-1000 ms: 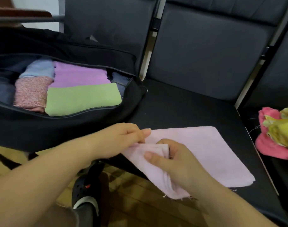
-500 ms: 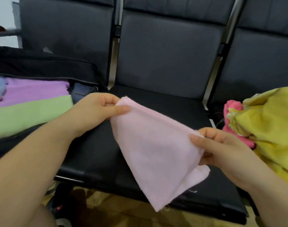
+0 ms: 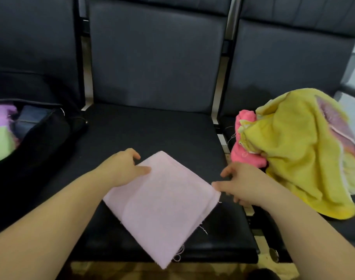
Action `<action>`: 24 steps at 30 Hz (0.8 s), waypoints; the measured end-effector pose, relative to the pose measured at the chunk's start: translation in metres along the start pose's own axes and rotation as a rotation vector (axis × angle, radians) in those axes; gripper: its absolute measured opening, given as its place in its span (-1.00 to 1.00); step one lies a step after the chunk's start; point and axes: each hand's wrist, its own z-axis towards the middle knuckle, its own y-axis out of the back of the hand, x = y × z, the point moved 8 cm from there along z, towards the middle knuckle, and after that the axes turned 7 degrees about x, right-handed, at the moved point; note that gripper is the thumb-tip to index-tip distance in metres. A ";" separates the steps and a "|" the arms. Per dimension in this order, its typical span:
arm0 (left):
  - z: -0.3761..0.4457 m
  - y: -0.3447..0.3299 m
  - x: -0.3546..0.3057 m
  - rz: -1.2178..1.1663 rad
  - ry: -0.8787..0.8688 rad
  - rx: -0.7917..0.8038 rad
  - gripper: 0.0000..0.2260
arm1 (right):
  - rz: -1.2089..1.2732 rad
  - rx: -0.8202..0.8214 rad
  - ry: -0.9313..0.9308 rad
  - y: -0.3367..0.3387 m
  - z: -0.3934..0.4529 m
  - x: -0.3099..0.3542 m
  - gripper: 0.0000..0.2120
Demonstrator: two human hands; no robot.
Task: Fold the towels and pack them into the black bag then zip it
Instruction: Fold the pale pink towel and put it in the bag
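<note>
Your grip is on the pink towel (image 3: 162,205) from both sides: your left hand (image 3: 122,170) pinches its upper left edge, thumb on top and fingers curled at the fold, and your right hand (image 3: 245,184) pinches the right corner between thumb and fingers.

Going from the biggest thing down: the row of dark seats (image 3: 152,128) carries everything, and the middle seat serves as your worktop. The black bag (image 3: 41,138) sits on the left seat, open, with a lilac and a green folded towel showing inside at the frame's edge. On the right seat lies a loose heap, a yellow towel (image 3: 304,154) over a bright pink one (image 3: 245,148), both unfolded. The pale pink towel lies folded on the middle seat, turned like a diamond, its frayed lower corner hanging past the front edge.

You appear to be mid-fold on this towel, with the heap at right yet to do and the bag unzipped. Next, bring one side over the other, match the edges, press it flat, then carry it left into the bag.

No brand, label or writing can be read anywhere.
</note>
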 end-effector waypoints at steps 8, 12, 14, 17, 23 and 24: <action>-0.016 -0.001 0.003 0.334 0.156 0.152 -0.61 | -0.129 0.056 0.191 -0.021 0.007 0.011 -0.63; -0.046 0.022 -0.009 0.539 0.059 -0.020 -0.64 | -0.170 -0.077 0.308 -0.010 -0.007 0.020 -0.62; -0.066 0.023 -0.025 0.422 -0.184 -0.062 -0.73 | -0.184 -0.045 0.427 -0.024 -0.023 0.033 -0.64; -0.093 0.002 -0.032 0.277 -0.432 0.121 -0.73 | -0.245 0.127 0.505 -0.060 -0.043 0.043 -0.59; -0.106 -0.048 0.016 0.400 -0.462 0.342 -0.26 | -0.408 0.142 0.502 -0.077 -0.050 0.026 -0.31; -0.108 -0.049 0.018 0.387 -0.493 0.308 -0.30 | -0.428 0.125 0.508 -0.076 -0.051 0.025 -0.30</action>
